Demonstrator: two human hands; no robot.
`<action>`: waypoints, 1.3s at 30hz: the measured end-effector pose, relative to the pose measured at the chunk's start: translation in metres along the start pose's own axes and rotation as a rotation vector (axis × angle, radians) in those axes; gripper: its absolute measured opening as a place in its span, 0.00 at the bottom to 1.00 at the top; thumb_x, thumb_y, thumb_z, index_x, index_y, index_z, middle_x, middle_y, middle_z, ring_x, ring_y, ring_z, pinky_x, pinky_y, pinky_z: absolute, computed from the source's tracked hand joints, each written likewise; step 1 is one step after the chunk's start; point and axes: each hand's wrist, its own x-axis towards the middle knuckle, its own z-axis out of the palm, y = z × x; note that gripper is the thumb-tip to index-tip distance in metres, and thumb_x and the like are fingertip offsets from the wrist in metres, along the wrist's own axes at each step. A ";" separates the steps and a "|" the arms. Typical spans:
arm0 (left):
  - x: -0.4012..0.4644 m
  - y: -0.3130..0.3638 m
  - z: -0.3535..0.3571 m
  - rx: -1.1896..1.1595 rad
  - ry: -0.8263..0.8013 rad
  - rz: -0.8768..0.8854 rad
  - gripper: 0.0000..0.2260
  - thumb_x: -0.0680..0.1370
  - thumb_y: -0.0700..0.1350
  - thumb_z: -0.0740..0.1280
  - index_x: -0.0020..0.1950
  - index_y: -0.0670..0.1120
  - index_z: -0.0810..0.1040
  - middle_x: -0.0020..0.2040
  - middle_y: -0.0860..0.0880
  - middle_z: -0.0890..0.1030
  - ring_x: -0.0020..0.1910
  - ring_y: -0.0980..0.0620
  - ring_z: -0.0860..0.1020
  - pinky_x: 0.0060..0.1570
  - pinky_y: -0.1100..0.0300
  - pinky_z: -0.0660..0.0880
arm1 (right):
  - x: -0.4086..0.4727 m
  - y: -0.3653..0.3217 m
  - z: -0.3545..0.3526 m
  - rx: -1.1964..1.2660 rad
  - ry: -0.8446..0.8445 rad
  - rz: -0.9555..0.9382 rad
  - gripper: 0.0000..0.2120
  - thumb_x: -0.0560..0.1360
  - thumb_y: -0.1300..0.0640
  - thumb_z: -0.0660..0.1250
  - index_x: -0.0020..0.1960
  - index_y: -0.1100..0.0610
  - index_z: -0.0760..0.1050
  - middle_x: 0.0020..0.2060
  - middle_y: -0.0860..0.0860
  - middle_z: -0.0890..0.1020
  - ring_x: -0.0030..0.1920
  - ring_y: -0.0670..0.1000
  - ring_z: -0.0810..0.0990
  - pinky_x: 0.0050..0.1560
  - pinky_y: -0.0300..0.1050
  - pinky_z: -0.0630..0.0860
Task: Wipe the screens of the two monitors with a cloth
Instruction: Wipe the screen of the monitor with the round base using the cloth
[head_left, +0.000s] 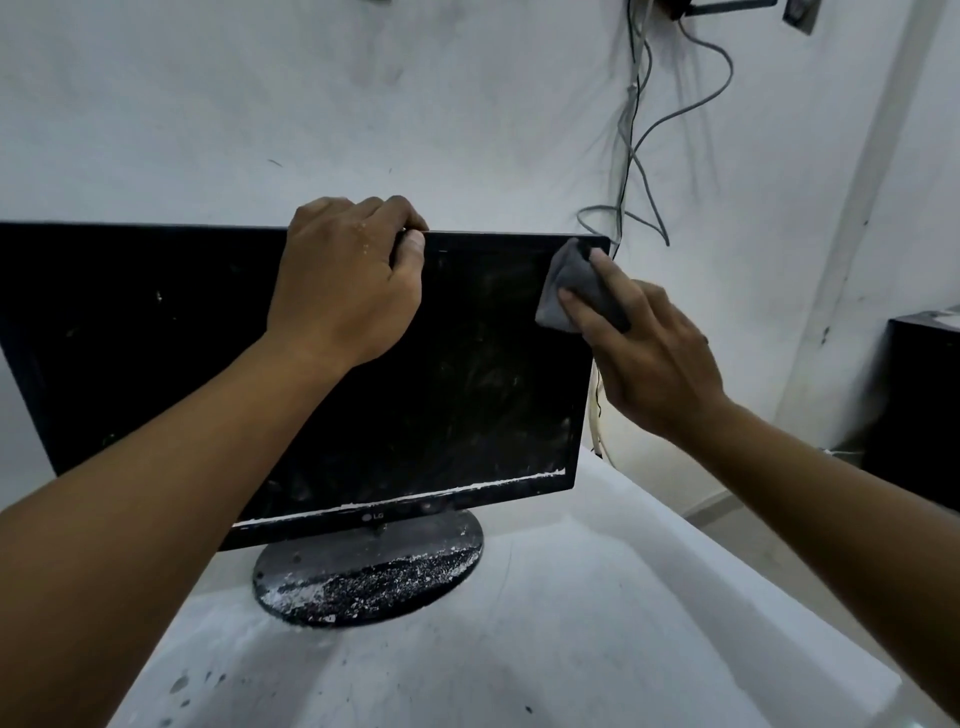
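The left hand curls over the top edge of the monitor, steadying it. At its upper right corner, the right hand presses a grey cloth with near-straight fingers. Wiping 1 screen is underway; next, I judge, sweep downward across the smears.

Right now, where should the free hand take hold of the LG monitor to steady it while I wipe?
Grip the monitor by its top bezel, from above, fingers curled over the back edge, as the left hand does now. The round stand is narrow, so bracing the top probably resists the push of the cloth.
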 end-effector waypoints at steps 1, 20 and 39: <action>0.000 0.000 0.000 0.000 0.000 0.002 0.10 0.82 0.46 0.59 0.53 0.48 0.80 0.48 0.51 0.83 0.48 0.46 0.77 0.64 0.54 0.61 | 0.000 0.002 0.001 -0.009 -0.018 -0.012 0.26 0.81 0.61 0.62 0.78 0.55 0.66 0.80 0.58 0.58 0.61 0.63 0.73 0.51 0.55 0.76; 0.000 0.001 0.004 0.054 0.043 0.014 0.11 0.82 0.47 0.58 0.53 0.46 0.80 0.46 0.49 0.83 0.48 0.44 0.77 0.62 0.53 0.60 | -0.026 0.018 0.001 -0.166 -0.190 -0.346 0.29 0.79 0.65 0.55 0.80 0.57 0.61 0.82 0.57 0.54 0.69 0.64 0.70 0.50 0.55 0.72; 0.000 0.001 0.005 0.043 0.049 0.019 0.11 0.82 0.47 0.58 0.53 0.47 0.79 0.47 0.49 0.83 0.49 0.45 0.77 0.62 0.55 0.59 | -0.074 0.015 0.001 -0.161 -0.383 -0.550 0.27 0.81 0.62 0.52 0.79 0.53 0.59 0.80 0.59 0.60 0.68 0.63 0.72 0.51 0.54 0.72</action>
